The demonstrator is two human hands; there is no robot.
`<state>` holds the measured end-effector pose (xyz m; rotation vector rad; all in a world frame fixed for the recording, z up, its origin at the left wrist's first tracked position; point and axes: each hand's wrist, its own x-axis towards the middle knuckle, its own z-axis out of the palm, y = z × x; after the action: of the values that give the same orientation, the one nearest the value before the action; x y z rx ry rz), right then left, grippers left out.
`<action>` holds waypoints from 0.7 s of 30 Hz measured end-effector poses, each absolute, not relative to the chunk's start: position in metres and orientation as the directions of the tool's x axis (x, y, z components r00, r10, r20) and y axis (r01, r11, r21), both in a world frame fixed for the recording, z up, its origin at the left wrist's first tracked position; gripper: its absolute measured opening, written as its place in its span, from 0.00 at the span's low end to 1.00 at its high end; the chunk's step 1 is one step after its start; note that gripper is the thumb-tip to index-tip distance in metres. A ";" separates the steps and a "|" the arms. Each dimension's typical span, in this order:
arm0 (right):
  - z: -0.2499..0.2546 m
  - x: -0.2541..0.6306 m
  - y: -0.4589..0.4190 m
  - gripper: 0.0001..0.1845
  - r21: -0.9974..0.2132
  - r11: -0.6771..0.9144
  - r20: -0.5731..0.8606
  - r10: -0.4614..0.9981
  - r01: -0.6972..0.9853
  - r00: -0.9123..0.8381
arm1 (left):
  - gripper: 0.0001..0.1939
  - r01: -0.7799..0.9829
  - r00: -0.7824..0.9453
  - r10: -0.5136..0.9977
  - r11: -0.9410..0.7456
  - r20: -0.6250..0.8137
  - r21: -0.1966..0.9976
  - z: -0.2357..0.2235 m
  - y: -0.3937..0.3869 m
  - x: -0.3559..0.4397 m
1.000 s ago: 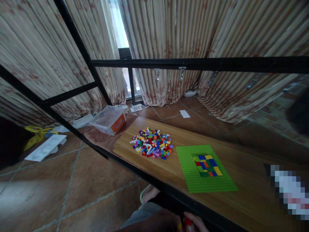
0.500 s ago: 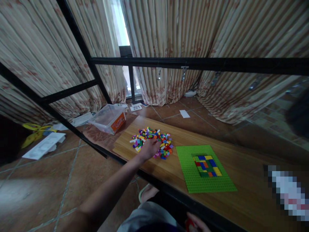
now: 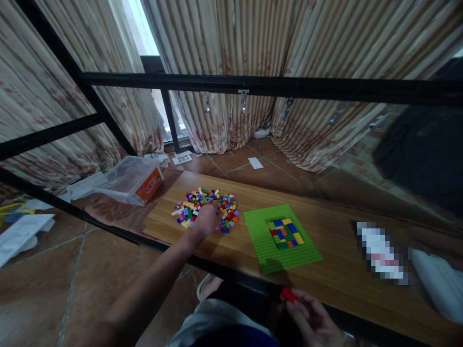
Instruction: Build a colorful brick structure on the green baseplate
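My left hand [image 3: 209,218] reaches into a heap of small coloured toy bricks [image 3: 190,205] on the wooden bench. Its fingers are bent down among the bricks, and whatever they hold, if anything, is hidden. My right hand [image 3: 313,315] is at the front edge of the bench, low in the view, pinching a red toy brick [image 3: 288,294] between thumb and fingers. Between the hands lies a green studded baseplate [image 3: 258,231]. Joined on it is a block of bricks [image 3: 287,233] in blue, yellow, red, orange and green.
A clear plastic box [image 3: 125,180] with an orange label stands beyond the bench's left end. A blurred-out flat item [image 3: 381,255] and a whitish object [image 3: 437,284] lie at the right of the bench [image 3: 224,255]. Dark metal bars [image 3: 202,83] run behind, before the curtains.
My right hand has risen into view with the red brick. The left hand stays in the heap. The camera has turned right, so the scene sits further left.
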<state>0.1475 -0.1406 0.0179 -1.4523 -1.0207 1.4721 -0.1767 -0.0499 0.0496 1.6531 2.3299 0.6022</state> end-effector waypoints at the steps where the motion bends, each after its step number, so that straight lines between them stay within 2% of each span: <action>1: 0.021 0.149 -0.132 0.26 -0.950 -0.312 -0.312 0.950 0.016 0.027 | 0.10 0.851 -0.343 0.937 0.282 0.064 0.443 0.050 -0.050 -0.177; 4: 0.032 0.149 -0.104 0.26 -0.957 -0.255 -0.242 0.965 0.139 0.105 | 0.10 0.860 -0.333 0.937 0.257 0.104 0.442 0.055 -0.052 -0.171; 7: 0.036 0.144 -0.075 0.22 -0.940 -0.095 -0.061 0.992 0.326 0.113 | 0.09 0.860 -0.270 0.951 0.166 0.154 0.482 0.061 -0.054 -0.152; 11: 0.026 0.134 -0.034 0.18 -0.808 0.209 0.269 0.963 0.551 0.030 | 0.10 0.789 -0.097 0.986 -0.008 0.139 0.614 0.059 -0.055 -0.109; 13: 0.017 0.128 -0.016 0.17 -0.729 0.286 0.383 0.923 0.622 0.024 | 0.11 0.747 -0.040 0.988 -0.071 0.152 0.661 0.053 -0.052 -0.087; 16: 0.002 0.122 0.004 0.17 -0.669 0.290 0.455 0.888 0.684 0.069 | 0.13 0.720 0.021 0.982 -0.144 0.187 0.678 0.043 -0.044 -0.062; 21: -0.014 0.115 0.013 0.18 -0.689 0.257 0.460 0.878 0.677 0.135 | 0.19 0.734 0.040 0.972 -0.186 0.232 0.653 0.026 -0.027 -0.043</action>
<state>0.1151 0.0132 -0.0137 -1.4781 -1.5988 0.2709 -0.0426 -0.0274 0.0260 1.9690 1.7249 0.9196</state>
